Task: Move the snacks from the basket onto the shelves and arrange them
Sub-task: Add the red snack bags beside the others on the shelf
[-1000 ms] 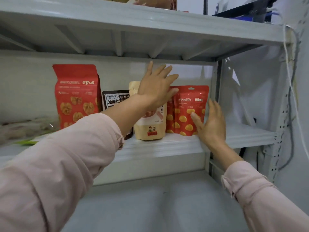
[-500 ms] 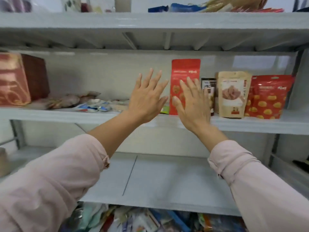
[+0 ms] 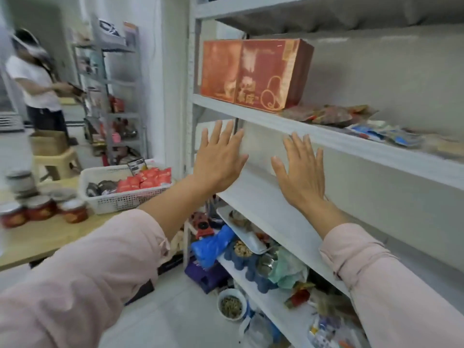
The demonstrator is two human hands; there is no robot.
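A white plastic basket (image 3: 120, 200) stands on a wooden table (image 3: 42, 237) at the left, holding several red snack packets (image 3: 148, 180) and a few dark ones. Both my hands are raised in front of the grey shelf unit with fingers straight and nothing in them. My left hand (image 3: 219, 159) is near the left post of the unit, my right hand (image 3: 301, 172) over the bare middle shelf (image 3: 261, 209). On the shelf above (image 3: 326, 136) stand red boxes (image 3: 253, 74), with flat snack packets (image 3: 351, 119) lying to their right.
Red-lidded jars (image 3: 42, 209) stand on the table beside the basket. A person in a white shirt (image 3: 37, 81) stands at the far left by another rack (image 3: 110, 96) and a stool (image 3: 54, 159). The lower shelf and floor hold bags, bowls (image 3: 229, 306) and a blue bag (image 3: 213, 244).
The view has swung left, from the standing snack bags to the shelf's left end and the basket. Both hands stayed open and came away from the bags.
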